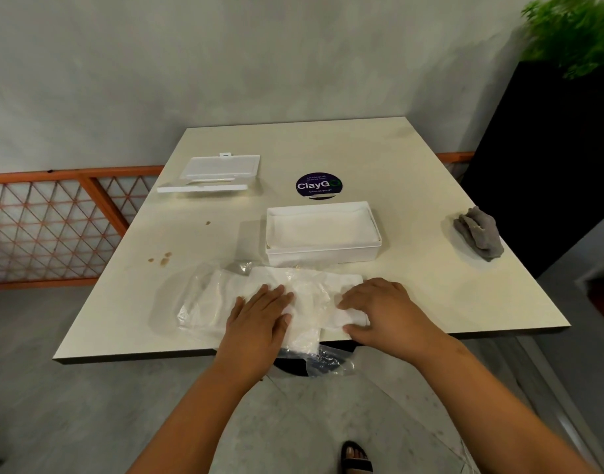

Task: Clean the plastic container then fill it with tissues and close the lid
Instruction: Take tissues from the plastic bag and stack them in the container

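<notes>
At the far left, beyond the desk (413, 159), an orange lattice railing (54, 227) runs along the grey wall. On the desk's far left part lies the white lid (222, 169), flat, with a small tab at its far edge and a thin white panel (202, 188) just in front of it. Nearer, a few brown stains (162, 258) mark the pale surface. Along the near edge sits a clear plastic bag (204, 302) holding white tissues (304, 285), part of the bag hanging over the desk's edge. The left hand (261, 314) lies flat on the bag and tissues, its grip spread with fingers straight and pressing down. Just right of it, the right hand (379, 309) has its grip curled over the right end of the tissue stack, fingertips and thumb pinching the edge of the tissues. Behind the hands, near the middle, the white plastic container (323, 251) stands open, with a white layer inside it that looks like tissue, well apart from its lid. Behind the container is a round dark sticker (318, 185) reading "ClayGo". Toward the right edge a crumpled grey cloth (478, 234) lies by itself. At the far right a dark planter (550, 165) holds a green plant (577, 32). Below the desk, a sandalled foot (357, 458) shows on the floor.
</notes>
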